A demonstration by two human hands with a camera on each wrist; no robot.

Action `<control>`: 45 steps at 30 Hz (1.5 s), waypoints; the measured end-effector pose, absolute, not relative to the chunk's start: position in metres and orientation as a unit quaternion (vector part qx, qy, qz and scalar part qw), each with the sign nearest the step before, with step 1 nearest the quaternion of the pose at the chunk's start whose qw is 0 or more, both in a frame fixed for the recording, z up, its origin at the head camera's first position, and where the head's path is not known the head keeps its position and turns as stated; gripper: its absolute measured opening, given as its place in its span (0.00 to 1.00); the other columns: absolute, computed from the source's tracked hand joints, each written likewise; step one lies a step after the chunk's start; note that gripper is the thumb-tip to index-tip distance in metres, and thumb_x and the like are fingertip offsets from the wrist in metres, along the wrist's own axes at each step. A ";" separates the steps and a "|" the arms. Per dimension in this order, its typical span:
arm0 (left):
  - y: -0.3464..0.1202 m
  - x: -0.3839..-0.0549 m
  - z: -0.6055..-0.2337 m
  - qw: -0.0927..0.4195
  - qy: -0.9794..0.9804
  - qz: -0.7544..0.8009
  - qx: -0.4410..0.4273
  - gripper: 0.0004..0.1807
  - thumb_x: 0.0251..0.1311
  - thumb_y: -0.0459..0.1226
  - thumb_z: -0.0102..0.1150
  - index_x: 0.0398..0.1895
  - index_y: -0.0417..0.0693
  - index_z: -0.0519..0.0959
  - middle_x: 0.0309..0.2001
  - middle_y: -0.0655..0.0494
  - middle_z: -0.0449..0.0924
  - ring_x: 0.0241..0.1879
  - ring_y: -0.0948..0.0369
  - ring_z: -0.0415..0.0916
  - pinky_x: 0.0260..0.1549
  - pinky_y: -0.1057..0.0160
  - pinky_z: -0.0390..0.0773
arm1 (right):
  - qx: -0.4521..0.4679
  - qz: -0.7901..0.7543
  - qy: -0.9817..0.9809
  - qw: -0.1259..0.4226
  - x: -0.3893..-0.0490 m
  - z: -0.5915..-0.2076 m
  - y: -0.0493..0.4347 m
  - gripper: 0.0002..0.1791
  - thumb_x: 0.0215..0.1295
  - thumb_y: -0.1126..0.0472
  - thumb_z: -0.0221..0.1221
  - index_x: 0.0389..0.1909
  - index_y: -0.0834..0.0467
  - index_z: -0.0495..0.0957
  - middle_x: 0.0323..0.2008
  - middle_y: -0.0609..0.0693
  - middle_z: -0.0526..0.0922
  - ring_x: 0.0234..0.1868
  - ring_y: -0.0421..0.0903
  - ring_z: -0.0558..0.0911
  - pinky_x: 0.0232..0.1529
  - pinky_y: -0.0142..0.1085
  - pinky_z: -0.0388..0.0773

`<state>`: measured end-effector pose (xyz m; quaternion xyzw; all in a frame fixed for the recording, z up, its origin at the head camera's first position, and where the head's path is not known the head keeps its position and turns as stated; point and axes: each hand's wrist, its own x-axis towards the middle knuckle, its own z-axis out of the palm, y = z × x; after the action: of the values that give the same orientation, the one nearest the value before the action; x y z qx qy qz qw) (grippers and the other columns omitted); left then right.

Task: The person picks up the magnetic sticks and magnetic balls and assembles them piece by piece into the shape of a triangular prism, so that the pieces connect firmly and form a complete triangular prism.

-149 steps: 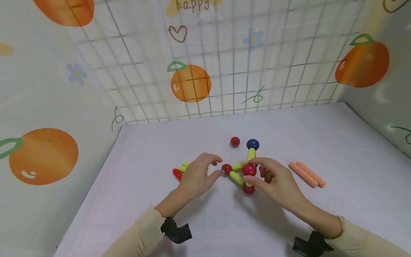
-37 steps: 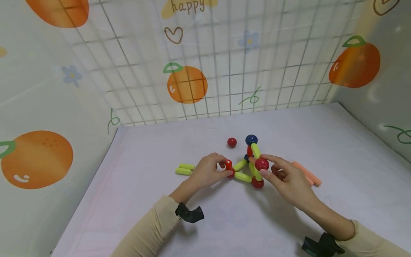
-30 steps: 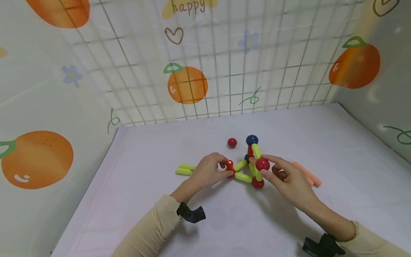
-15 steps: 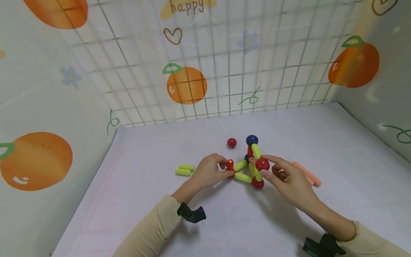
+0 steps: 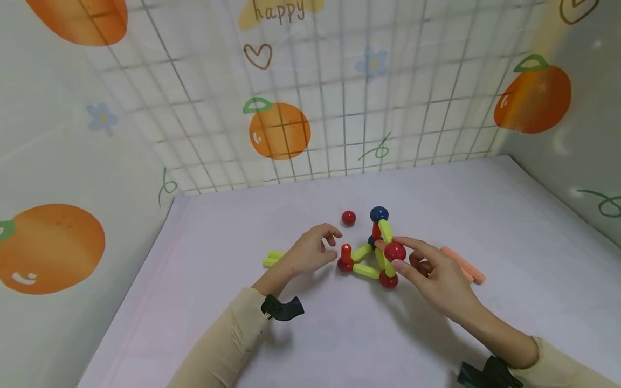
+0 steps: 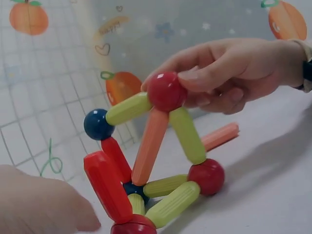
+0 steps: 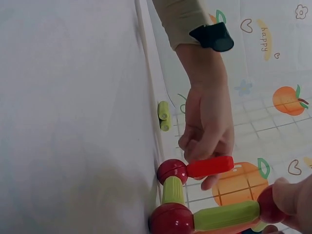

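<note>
A magnetic ball-and-stick frame stands on the table: yellow-green rods (image 5: 366,271) join red and blue balls. My right hand (image 5: 441,277) pinches its raised red ball (image 5: 395,251) between thumb and fingers. From that ball an orange rod (image 6: 150,146) slants down to a low blue ball (image 6: 136,191). Another blue ball (image 5: 379,214) tops a red rod at the back. On the left corner ball (image 5: 345,265) a second red rod (image 5: 346,251) stands upright with its top end bare. My left hand (image 5: 310,250) is just left of it, fingers apart and holding nothing.
A loose red ball (image 5: 348,217) lies behind the frame. Two yellow-green rods (image 7: 164,116) lie at the left, partly behind my left hand in the head view. Orange rods (image 5: 466,264) rest on the right, beyond my right hand. A printed curtain (image 5: 330,108) hangs behind the table.
The red rod that lay at the left now stands on the left corner ball. My left hand has let go of it and drawn back slightly. The right hand keeps its pinch.
</note>
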<state>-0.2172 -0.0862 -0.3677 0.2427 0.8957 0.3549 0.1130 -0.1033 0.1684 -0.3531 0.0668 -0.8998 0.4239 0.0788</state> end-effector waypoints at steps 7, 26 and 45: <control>-0.072 -0.256 -0.373 0.070 0.922 0.340 0.171 0.24 0.61 0.42 0.65 0.59 0.46 0.76 0.44 0.50 0.78 0.37 0.57 0.71 0.33 0.66 0.70 | 0.067 0.429 -0.897 0.082 -0.102 -0.355 0.169 0.24 0.65 0.52 0.64 0.62 0.46 0.75 0.30 0.51 0.73 0.22 0.40 0.71 0.20 0.30 0.68; -0.047 -0.298 -0.385 0.082 0.941 0.288 0.157 0.25 0.58 0.45 0.67 0.60 0.50 0.78 0.48 0.48 0.79 0.48 0.55 0.72 0.46 0.59 0.75 | 0.069 0.428 -0.897 0.082 -0.102 -0.353 0.168 0.24 0.64 0.52 0.65 0.61 0.46 0.76 0.28 0.50 0.72 0.21 0.39 0.69 0.19 0.30 0.66; -0.063 -0.281 -0.370 0.067 0.930 0.322 0.163 0.23 0.57 0.49 0.68 0.54 0.50 0.82 0.49 0.50 0.78 0.49 0.56 0.72 0.41 0.62 0.73 | 0.063 0.422 -0.901 0.079 -0.103 -0.352 0.164 0.25 0.64 0.53 0.65 0.62 0.46 0.75 0.30 0.50 0.73 0.24 0.39 0.72 0.21 0.30 0.69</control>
<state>-0.2812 -0.0629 -0.3703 0.1634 0.9300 0.3224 0.0667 -0.1030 0.1635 -0.3515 0.0631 -0.9007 0.4225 0.0793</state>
